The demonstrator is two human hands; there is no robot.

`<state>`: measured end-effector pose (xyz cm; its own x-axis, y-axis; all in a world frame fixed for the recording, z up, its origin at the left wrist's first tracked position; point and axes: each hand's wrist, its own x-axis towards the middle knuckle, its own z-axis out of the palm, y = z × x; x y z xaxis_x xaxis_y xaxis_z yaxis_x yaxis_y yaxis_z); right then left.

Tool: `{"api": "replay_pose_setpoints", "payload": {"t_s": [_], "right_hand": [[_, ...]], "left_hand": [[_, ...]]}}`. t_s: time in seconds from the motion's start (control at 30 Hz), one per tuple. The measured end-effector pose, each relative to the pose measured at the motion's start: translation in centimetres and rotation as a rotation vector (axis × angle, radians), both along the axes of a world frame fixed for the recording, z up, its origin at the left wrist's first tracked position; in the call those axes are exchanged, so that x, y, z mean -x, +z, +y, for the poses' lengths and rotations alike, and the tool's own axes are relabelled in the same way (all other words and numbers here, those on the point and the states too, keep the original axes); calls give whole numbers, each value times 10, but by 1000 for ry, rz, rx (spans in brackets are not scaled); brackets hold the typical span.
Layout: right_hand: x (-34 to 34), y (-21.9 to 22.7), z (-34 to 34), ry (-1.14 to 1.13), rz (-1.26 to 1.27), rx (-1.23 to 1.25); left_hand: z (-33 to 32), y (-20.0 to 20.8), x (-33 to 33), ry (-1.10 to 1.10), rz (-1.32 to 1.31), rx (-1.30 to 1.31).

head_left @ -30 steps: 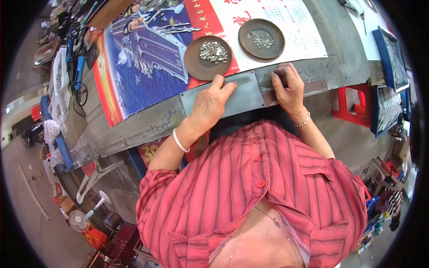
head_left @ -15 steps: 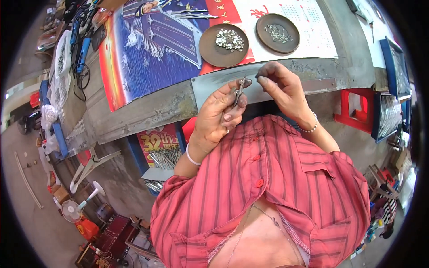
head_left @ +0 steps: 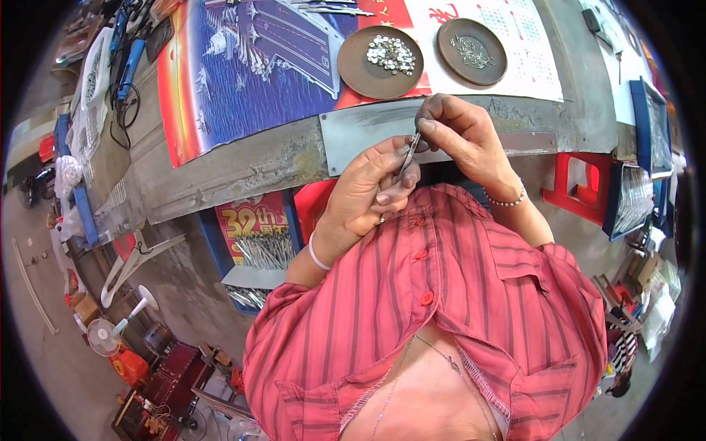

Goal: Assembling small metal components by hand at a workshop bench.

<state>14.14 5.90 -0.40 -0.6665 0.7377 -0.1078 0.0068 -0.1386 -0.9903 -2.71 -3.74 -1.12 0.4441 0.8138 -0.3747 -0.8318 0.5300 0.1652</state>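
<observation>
My left hand (head_left: 371, 184) is closed round a slim metal piece (head_left: 409, 156), which points up and to the right from the fingers. At its upper end my right hand (head_left: 465, 136) is closed in a pinch, thumb and forefinger touching the tip. Whether a smaller part sits between those darkened fingertips cannot be made out. Beyond the hands, a brown round dish (head_left: 360, 79) holds a heap of small shiny discs (head_left: 391, 54). To its right, a second brown dish (head_left: 457, 71) contains thin metal pins (head_left: 471, 50).
Both dishes rest on a calendar poster (head_left: 257, 110) covering the worktable. A metal plate (head_left: 340, 140) lies along its near edge. Slim metal pieces (head_left: 265, 251) fill a tray below left. At right are a red stool (head_left: 562, 187) and a blue tray (head_left: 631, 202). Blue-handled tools (head_left: 132, 62) lie far left.
My right fingers have come down onto the tip of the metal piece, which was apart from them before. My left hand has shifted slightly right with the piece. The whole view has shifted a little.
</observation>
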Motion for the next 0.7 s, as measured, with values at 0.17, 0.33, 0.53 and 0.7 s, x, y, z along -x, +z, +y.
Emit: {"api": "replay_pose_setpoints", "payload": {"t_s": [0.17, 0.33, 0.53, 0.7], "right_hand": [[0, -1, 8, 46, -55, -255], [-2, 5, 11, 94, -116, -349], [-6, 7, 6, 109, -99, -316], [-6, 6, 6, 121, -101, -301]], "left_hand": [[-1, -7, 0, -1, 11, -26], [-3, -10, -4, 8, -35, -10], [-7, -8, -8, 4, -53, -20], [-7, -11, -9, 2, -74, -12]]}}
